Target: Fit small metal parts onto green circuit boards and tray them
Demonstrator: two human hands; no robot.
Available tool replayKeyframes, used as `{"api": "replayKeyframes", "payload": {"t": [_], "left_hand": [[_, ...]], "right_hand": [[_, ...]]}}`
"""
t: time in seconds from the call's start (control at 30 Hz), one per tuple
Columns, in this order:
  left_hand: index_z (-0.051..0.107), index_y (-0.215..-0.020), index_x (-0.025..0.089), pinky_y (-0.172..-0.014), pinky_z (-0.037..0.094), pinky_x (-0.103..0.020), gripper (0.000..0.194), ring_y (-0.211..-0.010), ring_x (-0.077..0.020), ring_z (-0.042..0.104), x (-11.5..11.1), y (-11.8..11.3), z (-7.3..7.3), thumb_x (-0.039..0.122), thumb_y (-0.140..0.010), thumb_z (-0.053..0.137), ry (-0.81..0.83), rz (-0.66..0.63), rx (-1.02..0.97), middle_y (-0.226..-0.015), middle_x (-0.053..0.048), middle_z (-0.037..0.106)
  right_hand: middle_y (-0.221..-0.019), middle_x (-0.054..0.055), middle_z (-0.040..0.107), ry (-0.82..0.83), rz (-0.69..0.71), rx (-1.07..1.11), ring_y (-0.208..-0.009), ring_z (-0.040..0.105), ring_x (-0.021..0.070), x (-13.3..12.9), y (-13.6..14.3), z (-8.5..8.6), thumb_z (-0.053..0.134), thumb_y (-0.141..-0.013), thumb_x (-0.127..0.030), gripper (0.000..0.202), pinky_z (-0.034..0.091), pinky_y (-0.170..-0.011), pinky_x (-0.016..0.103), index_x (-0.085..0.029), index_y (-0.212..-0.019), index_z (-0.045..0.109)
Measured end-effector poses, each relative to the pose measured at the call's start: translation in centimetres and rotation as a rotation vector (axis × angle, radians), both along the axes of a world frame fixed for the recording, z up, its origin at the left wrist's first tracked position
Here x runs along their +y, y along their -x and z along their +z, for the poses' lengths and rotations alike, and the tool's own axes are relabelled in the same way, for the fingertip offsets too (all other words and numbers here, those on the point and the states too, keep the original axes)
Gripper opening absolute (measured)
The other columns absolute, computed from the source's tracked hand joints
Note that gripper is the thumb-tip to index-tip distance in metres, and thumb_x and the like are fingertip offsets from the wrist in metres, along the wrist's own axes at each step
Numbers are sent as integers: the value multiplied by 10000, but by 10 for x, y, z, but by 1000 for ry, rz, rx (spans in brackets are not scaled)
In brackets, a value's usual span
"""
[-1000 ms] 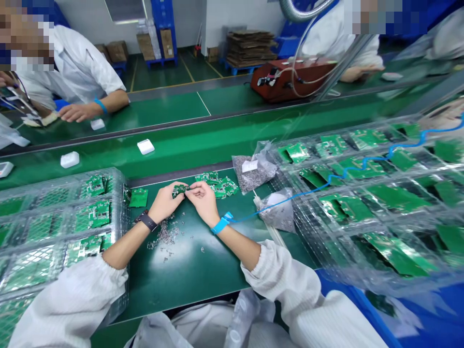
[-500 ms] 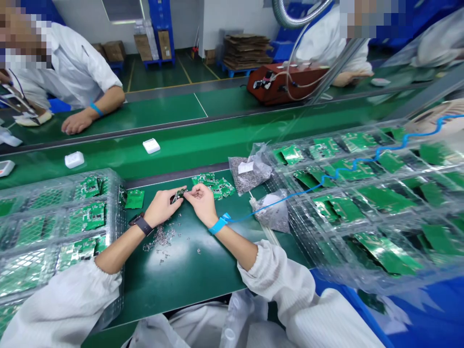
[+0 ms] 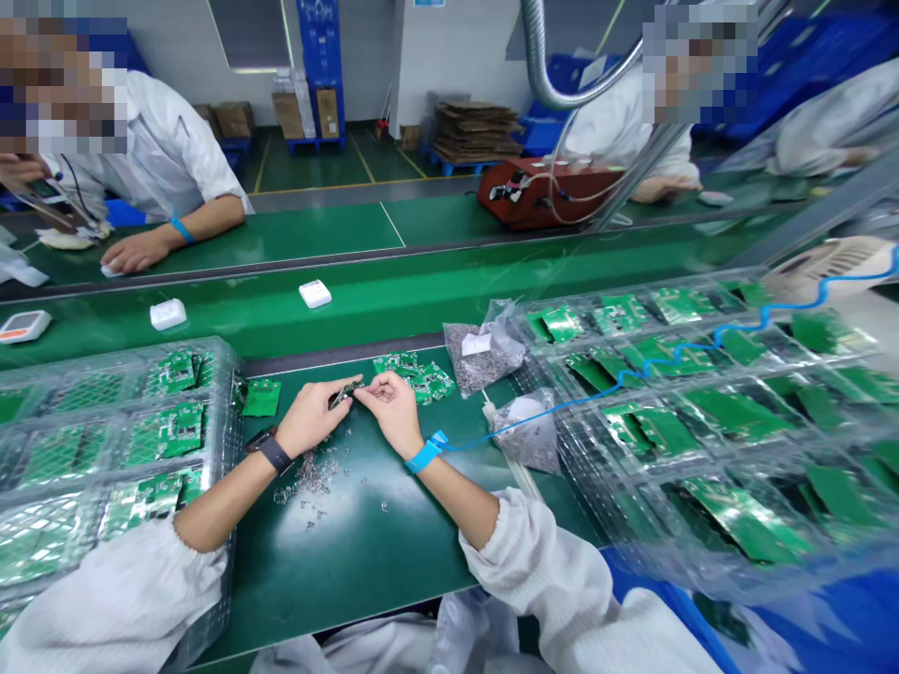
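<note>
My left hand (image 3: 314, 417) is closed on a small circuit board (image 3: 346, 393), tilted above the green bench. My right hand (image 3: 391, 409) meets the board's right edge, thumb and forefinger pinched together; whatever sits between those fingertips is too small to make out. Below my left hand lies a scattered heap of tiny metal parts (image 3: 316, 477). Just beyond my right hand is a pile of green circuit boards (image 3: 421, 379). Another green board (image 3: 262, 398) rests left of my left hand, beside a clear tray.
Clear trays of boards stand left (image 3: 228, 374) and right (image 3: 582, 440). Two plastic bags of small parts (image 3: 484, 360) lie by the right tray. A blue coiled cord (image 3: 618, 379) runs from my right wrist across that tray. White boxes (image 3: 316, 294) sit on the green belt; co-workers sit opposite.
The whole view has tilted up slightly, so things appear lower. Both hands stay together at the circuit board, with only small finger shifts. The co-worker's hand at left has moved slightly left.
</note>
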State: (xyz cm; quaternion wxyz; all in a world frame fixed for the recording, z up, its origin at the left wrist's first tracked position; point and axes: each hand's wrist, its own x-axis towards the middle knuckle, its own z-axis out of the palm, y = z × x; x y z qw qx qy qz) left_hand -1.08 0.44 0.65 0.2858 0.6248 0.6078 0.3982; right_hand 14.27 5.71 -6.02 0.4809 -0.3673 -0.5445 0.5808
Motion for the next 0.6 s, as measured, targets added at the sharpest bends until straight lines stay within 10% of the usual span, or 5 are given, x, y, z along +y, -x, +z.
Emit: {"api": "replayKeyframes", "payload": {"t": [0.23,0.6], "left_hand": [[781,-1185,288,-1030,511,-423,381,-1156,-350,696,3,-4,-9,260,-822,668,4,4,50,-1248,-50,745],[772,-1159,279,-1042,512,-406,320,-1172,-321,688,7,2,-13,261,-874,625,-34,49,74,-1228,-53,755]], "right_hand": [[-795,-2,701,47,54,60,-782,717,198,5,1,0,779,-757,-387,400,571,-796,340,-239,-1061,565],[-767,-5,661,13,54,-10,-694,649,159,1,3,3,745,-809,-426,265,539,-665,281,-228,-926,615]]}}
